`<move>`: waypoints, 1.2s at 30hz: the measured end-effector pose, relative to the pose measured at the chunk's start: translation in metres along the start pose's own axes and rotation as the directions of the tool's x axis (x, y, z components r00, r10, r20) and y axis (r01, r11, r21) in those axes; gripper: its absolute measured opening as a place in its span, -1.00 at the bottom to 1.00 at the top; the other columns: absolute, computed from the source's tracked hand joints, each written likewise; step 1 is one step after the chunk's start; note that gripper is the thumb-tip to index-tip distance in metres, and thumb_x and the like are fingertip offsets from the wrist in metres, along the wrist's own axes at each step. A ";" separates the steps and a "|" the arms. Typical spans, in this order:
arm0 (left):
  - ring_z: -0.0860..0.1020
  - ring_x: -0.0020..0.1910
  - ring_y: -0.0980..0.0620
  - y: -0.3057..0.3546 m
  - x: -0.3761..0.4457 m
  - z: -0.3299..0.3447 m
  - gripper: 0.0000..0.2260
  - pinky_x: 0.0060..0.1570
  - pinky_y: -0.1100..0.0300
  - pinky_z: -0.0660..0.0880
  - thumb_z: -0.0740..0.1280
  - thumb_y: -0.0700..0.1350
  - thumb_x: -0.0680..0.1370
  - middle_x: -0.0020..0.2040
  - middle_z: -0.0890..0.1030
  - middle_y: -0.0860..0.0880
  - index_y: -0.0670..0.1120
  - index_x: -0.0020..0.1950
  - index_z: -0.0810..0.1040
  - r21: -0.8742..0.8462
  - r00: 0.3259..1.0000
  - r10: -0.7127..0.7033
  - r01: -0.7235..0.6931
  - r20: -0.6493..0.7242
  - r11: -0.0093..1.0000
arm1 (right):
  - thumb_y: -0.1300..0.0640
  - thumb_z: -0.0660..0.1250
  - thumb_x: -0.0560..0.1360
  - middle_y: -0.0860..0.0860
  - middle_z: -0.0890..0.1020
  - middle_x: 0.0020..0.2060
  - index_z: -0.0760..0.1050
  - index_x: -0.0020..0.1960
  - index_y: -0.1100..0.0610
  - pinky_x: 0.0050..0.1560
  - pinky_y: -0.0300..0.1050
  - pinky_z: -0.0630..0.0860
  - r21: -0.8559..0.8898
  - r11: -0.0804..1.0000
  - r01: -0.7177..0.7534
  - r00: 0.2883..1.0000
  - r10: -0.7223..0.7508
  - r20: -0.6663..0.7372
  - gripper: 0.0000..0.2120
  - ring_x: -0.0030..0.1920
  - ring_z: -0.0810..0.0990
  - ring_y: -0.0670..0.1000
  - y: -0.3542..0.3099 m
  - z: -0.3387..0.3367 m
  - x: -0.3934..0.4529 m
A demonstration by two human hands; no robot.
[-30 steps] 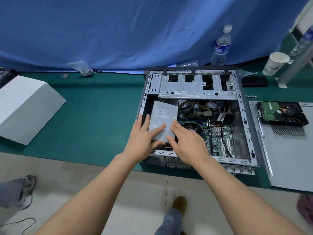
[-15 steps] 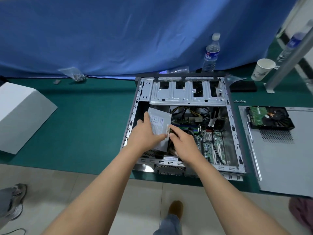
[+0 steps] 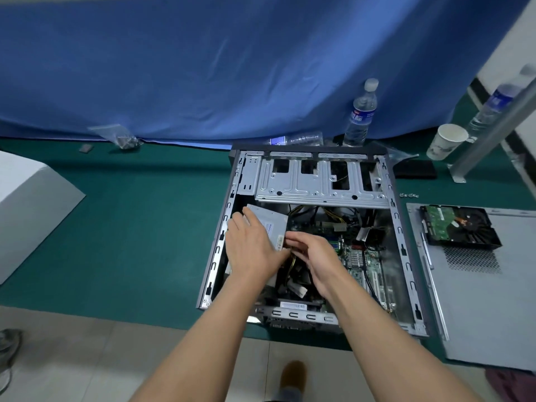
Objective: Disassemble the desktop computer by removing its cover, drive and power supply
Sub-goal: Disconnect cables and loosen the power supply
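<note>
Overhead, green mat (image 3: 139,227), blue curtain (image 3: 203,68), tiled floor (image 3: 87,358)

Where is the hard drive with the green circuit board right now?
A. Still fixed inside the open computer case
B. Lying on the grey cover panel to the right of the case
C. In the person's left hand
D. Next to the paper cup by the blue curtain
B: the hard drive lies on the grey cover panel right of the open case, away from both hands.

Hard drive (image 3: 459,226) on cover (image 3: 478,300), right of case (image 3: 401,227).
</note>
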State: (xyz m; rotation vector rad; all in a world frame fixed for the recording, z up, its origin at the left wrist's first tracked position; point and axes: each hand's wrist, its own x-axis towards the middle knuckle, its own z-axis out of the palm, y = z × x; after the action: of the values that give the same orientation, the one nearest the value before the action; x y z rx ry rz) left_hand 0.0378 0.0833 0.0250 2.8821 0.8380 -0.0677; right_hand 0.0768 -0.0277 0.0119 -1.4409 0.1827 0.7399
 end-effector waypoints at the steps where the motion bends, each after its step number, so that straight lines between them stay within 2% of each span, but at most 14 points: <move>1: 0.30 0.22 -0.14 -0.002 0.004 -0.005 0.05 0.23 0.09 0.29 0.39 0.37 0.29 0.24 0.32 -0.18 -0.25 0.49 0.05 -0.033 1.000 -0.007 0.007 -0.001 0.999 | 0.21 0.21 0.53 0.07 0.68 0.00 0.63 -0.05 0.12 0.21 -0.14 0.47 0.009 0.999 0.032 0.999 -0.032 0.011 -0.79 0.08 0.61 -0.05 -0.005 0.001 0.001; 3: 0.31 0.20 -0.15 -0.006 0.010 -0.017 0.01 0.20 0.07 0.31 0.39 0.37 0.27 0.21 0.33 -0.17 -0.24 0.47 0.12 -0.080 1.000 -0.015 0.016 0.009 0.997 | 0.22 0.21 0.51 0.07 0.70 -0.08 0.64 -0.06 0.14 0.13 -0.17 0.52 -0.006 0.997 0.075 0.997 -0.075 0.013 -0.78 -0.01 0.65 -0.06 -0.016 0.002 0.003; 6: 0.33 0.18 -0.15 -0.007 0.018 -0.035 -0.08 0.14 0.08 0.33 0.41 0.34 0.26 0.18 0.34 -0.15 -0.20 0.39 0.23 -0.114 0.999 0.026 -0.022 0.030 0.993 | 0.23 0.21 0.52 0.08 0.71 -0.18 0.65 -0.09 0.13 0.23 0.02 0.47 -0.057 0.991 0.118 0.993 -0.119 -0.014 -0.78 0.02 0.64 0.05 -0.030 0.001 0.006; 8: 0.34 0.17 -0.15 -0.009 0.023 -0.048 -0.17 0.09 0.06 0.36 0.42 0.32 0.24 0.14 0.34 -0.13 -0.17 0.31 0.30 -0.138 0.997 0.057 -0.050 0.049 0.989 | 0.24 0.22 0.53 0.07 0.71 -0.19 0.63 -0.05 0.12 0.27 0.03 0.43 -0.112 0.983 0.145 0.989 -0.148 -0.019 -0.79 0.04 0.63 0.06 -0.039 -0.001 0.007; 12: 0.36 0.16 -0.14 -0.010 0.030 -0.072 -0.22 0.04 0.03 0.39 0.42 0.30 0.20 0.09 0.34 -0.10 -0.15 0.23 0.36 -0.166 0.987 0.113 -0.094 0.110 0.982 | 0.31 0.33 0.42 0.03 0.69 -0.13 0.63 -0.17 0.15 0.16 -0.08 0.49 -0.183 0.960 0.213 0.977 -0.215 0.007 -0.87 0.02 0.61 0.03 -0.055 -0.006 0.009; 15: 0.40 0.09 -0.13 -0.009 0.037 -0.094 -0.35 0.03 0.02 0.43 0.40 0.30 0.17 0.01 0.34 -0.06 -0.10 0.06 0.41 -0.206 0.979 0.153 -0.124 0.133 0.971 | 0.34 0.30 0.47 0.00 0.66 -0.17 0.58 -0.11 0.12 -0.03 -0.31 0.50 -0.217 0.941 0.261 0.965 -0.257 0.044 -0.84 -0.05 0.59 -0.03 -0.064 -0.013 0.014; 17: 0.41 0.01 -0.09 -0.009 0.044 -0.109 -0.40 -0.01 0.02 0.45 0.38 0.32 0.12 -0.05 0.35 -0.02 -0.07 -0.04 0.42 -0.256 0.971 0.178 -0.134 0.158 0.957 | 0.33 0.28 0.49 -0.02 0.63 -0.09 0.56 -0.05 0.08 -0.06 -0.33 0.46 -0.296 0.909 0.293 0.955 -0.292 0.046 -0.81 -0.02 0.57 -0.05 -0.066 -0.018 0.017; 19: 0.41 -0.07 -0.03 -0.008 0.049 -0.122 -0.47 -0.14 0.06 0.42 0.33 0.31 0.08 -0.10 0.34 0.02 -0.03 -0.16 0.40 -0.284 0.965 0.213 -0.162 0.155 0.945 | 0.31 0.32 0.47 0.00 0.59 0.05 0.53 0.08 0.07 0.07 -0.24 0.43 -0.445 0.839 0.313 0.946 -0.315 0.073 -0.76 0.09 0.53 -0.04 -0.067 -0.024 0.021; 22: 0.40 -0.15 0.05 -0.005 0.054 -0.135 -0.51 -0.20 0.12 0.38 0.34 0.27 0.07 -0.12 0.34 0.02 -0.05 -0.22 0.38 -0.309 0.948 0.280 -0.224 0.150 0.924 | 0.27 0.37 0.42 0.04 0.46 0.27 0.40 0.31 0.10 0.29 -0.11 0.34 -0.699 0.638 0.322 0.944 -0.275 0.184 -0.53 0.28 0.41 0.02 -0.064 -0.031 0.028; 25: 0.41 -0.14 0.07 -0.008 0.060 -0.141 -0.50 -0.21 0.20 0.37 0.37 0.24 0.10 -0.11 0.35 0.02 -0.08 -0.16 0.41 -0.321 0.929 0.330 -0.264 0.170 0.909 | 0.26 0.32 0.43 -0.01 0.35 0.37 0.28 0.41 0.05 0.37 -0.06 0.21 -0.896 0.333 0.294 0.941 -0.267 0.210 -0.42 0.38 0.25 0.06 -0.059 -0.035 0.034; 29: 0.41 -0.03 0.07 -0.018 0.064 -0.149 -0.33 -0.23 0.48 0.27 0.36 0.27 0.03 -0.05 0.38 0.04 0.00 0.06 0.43 -0.375 0.925 0.333 -0.248 0.183 0.894 | 0.24 0.29 0.45 -0.01 0.41 0.26 0.36 0.32 0.03 0.31 -0.04 0.19 -0.985 0.071 0.155 0.903 -0.415 0.112 -0.55 0.28 0.31 0.06 -0.062 -0.049 0.039; 32: 0.39 0.01 0.09 -0.028 0.066 -0.154 -0.08 -0.20 0.45 0.27 0.33 0.33 -0.02 0.00 0.39 0.05 -0.02 0.30 0.44 -0.410 0.918 0.364 -0.274 0.158 0.870 | 0.21 0.29 0.48 0.00 0.43 0.17 0.39 0.27 -0.03 0.29 -0.05 0.21 -0.991 0.023 0.130 0.896 -0.431 0.107 -0.61 0.22 0.32 0.04 -0.067 -0.063 0.041; 34: 0.39 0.06 0.12 -0.034 0.067 -0.158 0.00 -0.10 0.32 0.31 0.33 0.33 -0.02 0.04 0.40 0.07 0.02 0.41 0.37 -0.436 0.910 0.379 -0.276 0.169 0.856 | 0.19 0.32 0.49 -0.03 0.39 0.15 0.39 0.29 -0.08 0.27 -0.08 0.22 -0.975 0.075 0.210 0.888 -0.431 0.158 -0.59 0.19 0.29 0.01 -0.066 -0.065 0.042; 36: 0.40 0.10 0.15 -0.039 0.068 -0.160 0.02 -0.01 0.28 0.30 0.35 0.32 -0.01 0.10 0.41 0.09 0.06 0.44 0.34 -0.467 0.902 0.388 -0.264 0.190 0.844 | 0.12 0.36 0.49 -0.06 0.38 0.15 0.42 0.28 -0.09 0.26 -0.10 0.22 -0.947 0.144 0.286 0.886 -0.417 0.204 -0.61 0.18 0.27 0.00 -0.062 -0.062 0.041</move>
State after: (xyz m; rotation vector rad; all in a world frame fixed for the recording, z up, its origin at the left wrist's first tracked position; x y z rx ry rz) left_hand 0.0754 0.1750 0.1728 2.4672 0.2509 -0.2156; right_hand 0.1625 -0.0683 0.0312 -2.6360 -0.7097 0.2934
